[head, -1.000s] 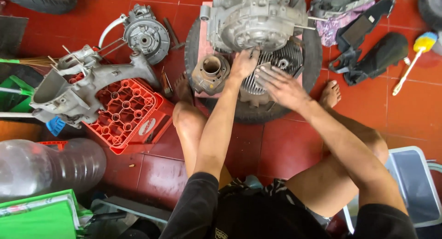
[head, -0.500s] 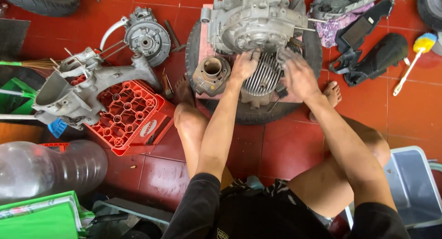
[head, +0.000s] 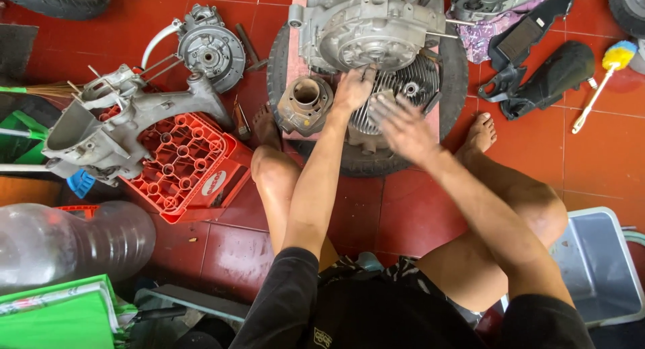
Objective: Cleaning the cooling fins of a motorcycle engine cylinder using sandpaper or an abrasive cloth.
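Seen from above, the left hand (head: 354, 88) presses fingertips on a finned cylinder head (head: 403, 94) at upper centre, while the right hand (head: 402, 124) hovers spread open, blurred, just over its fins. The head lies against a grey engine case (head: 366, 26) cradled in a tyre (head: 457, 73) that steadies it on the red floor (head: 403, 214); a loose cylinder (head: 306, 104) rests just left

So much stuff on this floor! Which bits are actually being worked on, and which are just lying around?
In hand:
left hand on the engine case
right hand over the finned head
cylinder beside them
tyre underneath

Lying about:
red crate
grey casing
brake plate
clear bottle
duster
grey tub
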